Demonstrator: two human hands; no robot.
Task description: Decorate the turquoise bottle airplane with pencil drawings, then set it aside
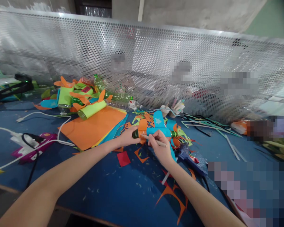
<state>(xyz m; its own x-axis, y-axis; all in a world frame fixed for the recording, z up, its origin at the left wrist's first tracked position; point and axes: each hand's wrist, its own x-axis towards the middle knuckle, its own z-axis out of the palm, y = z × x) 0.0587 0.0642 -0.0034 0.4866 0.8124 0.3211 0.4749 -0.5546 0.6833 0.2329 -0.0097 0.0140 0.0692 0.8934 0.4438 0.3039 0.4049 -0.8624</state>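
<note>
My left hand grips the dark green base end of a plastic bottle covered in blue paper. Blue wing-like flaps, one with a pale star, and orange paper pieces stick out from the bottle, which lies on its side with its green neck to the right. A white pen-like stick is pinched in my right hand, its tip at the orange paper near my left fingers. Below my left hand lies a red paper square. A blue glue gun rests right of my right hand.
Paper sheets topped by an orange one lie left, with a yellow-green wrapped bottle on them. More wrapped bottles and clear bottles are behind. A purple power strip with white cables is at left. Orange scraps lie in front; perforated metal stands behind.
</note>
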